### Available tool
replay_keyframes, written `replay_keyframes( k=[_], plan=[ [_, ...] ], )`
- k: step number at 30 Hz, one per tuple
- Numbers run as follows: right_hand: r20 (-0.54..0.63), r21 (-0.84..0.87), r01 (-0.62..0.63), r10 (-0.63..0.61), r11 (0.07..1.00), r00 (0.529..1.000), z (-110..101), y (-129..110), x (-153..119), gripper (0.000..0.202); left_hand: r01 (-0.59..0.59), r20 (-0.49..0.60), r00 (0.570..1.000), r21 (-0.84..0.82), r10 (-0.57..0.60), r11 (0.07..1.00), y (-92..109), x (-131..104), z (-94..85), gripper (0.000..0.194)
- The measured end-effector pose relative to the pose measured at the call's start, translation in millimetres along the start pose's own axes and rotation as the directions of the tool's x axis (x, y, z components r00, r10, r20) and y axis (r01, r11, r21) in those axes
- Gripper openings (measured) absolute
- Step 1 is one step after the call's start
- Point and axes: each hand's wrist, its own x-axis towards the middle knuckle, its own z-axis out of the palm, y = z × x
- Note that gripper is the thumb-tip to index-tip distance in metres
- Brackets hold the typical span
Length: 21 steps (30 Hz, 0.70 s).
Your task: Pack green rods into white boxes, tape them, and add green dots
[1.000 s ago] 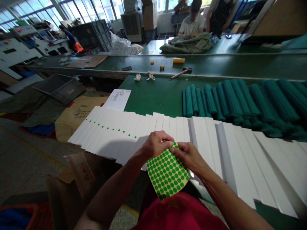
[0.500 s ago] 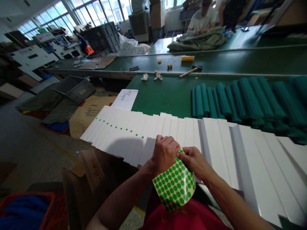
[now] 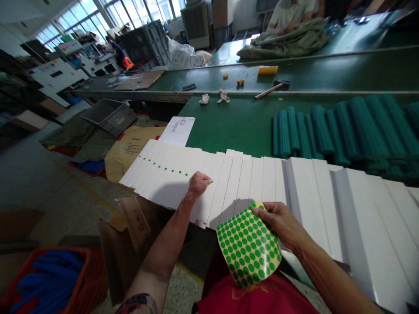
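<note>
My right hand (image 3: 279, 220) pinches the top edge of a sheet of round green stickers (image 3: 250, 248), which curls down in front of me. Out over the row of white boxes (image 3: 237, 179), my left hand (image 3: 198, 184) is closed, with a single green dot sticker (image 3: 212, 181) at its fingertips. That sticker is at the surface of one of the white boxes; whether it is fully stuck down I cannot tell. Across the boxes on the left runs a line of several green dots (image 3: 165, 168), one per box.
Bundled green rolls (image 3: 322, 131) lie on the green table (image 3: 229, 126) at right. A hammer (image 3: 270, 90), crumpled paper (image 3: 223, 96) and a white printed sheet (image 3: 178, 131) lie beyond the boxes. An orange crate (image 3: 88, 257) holds blue pieces at lower left. A person sits across the table.
My left hand has left the sticker sheet and moved left and forward onto the white boxes, with a green sticker at its fingertips. My right hand still holds the sheet.
</note>
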Motion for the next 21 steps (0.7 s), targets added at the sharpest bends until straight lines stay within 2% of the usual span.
replay_keyframes(
  k=[4,10,11,15,16,18,21],
  plan=[
    [-0.001,0.022,0.010,-0.010,1.000,1.000,-0.1,-2.5,-1.7,0.032,0.032,-0.021,0.999,0.090,-0.030,0.995,-0.2,1.5,10.3,0.027],
    [-0.002,-0.009,0.053,-0.053,0.999,0.999,-2.8,-3.4,-2.3,0.031,-0.012,-0.148,0.988,0.184,0.040,0.983,9.5,-10.0,11.7,0.003],
    [-0.004,-0.018,0.063,-0.064,0.998,0.998,-2.5,-4.4,-2.8,0.031,-0.017,-0.177,0.983,0.192,0.051,0.981,12.4,-13.9,10.6,0.005],
    [-0.003,-0.055,0.108,-0.109,0.993,0.994,-0.2,-10.6,-6.0,0.032,-0.006,-0.295,0.954,0.182,0.060,0.983,31.9,-30.5,2.6,0.044],
    [-0.001,-0.063,0.115,-0.116,0.991,0.993,0.1,-12.0,-6.8,0.032,-0.018,-0.297,0.953,0.167,0.068,0.986,39.2,-35.0,0.5,0.045],
    [0.004,-0.080,0.122,-0.122,0.989,0.993,0.4,-14.1,-7.7,0.033,-0.083,-0.232,0.966,0.121,0.110,0.989,56.1,-45.6,-2.0,0.033],
    [0.017,-0.105,0.128,-0.127,0.986,0.992,0.3,-15.6,-7.5,0.033,-0.239,-0.017,0.971,-0.017,0.239,0.971,83.2,-64.9,-0.9,0.011]
  ],
)
